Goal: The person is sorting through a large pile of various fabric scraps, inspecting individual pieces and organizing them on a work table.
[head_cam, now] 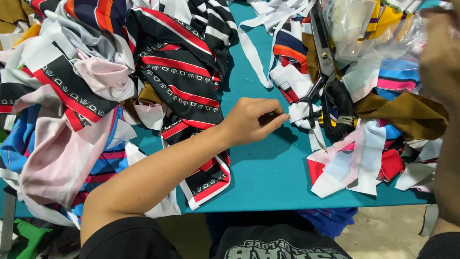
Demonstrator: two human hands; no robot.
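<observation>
My left hand [254,121] reaches across the teal table [268,168], its fingers pinched together on the edge of a small white fabric scrap [301,114]. Right beside that scrap lie large tailor's scissors [322,52] with black handles [338,103], resting on a heap of cloth scraps. My right hand [441,52] is a blur at the upper right edge, raised close to the camera next to a clear plastic bag [364,29]. Its fingers cannot be made out.
A big pile of black, red and white patterned cloth [182,72] with pink and blue pieces [62,144] covers the left. White, red, blue and brown scraps [364,153] crowd the right. White strips [254,52] trail at the back. The table's front edge [287,205] is near.
</observation>
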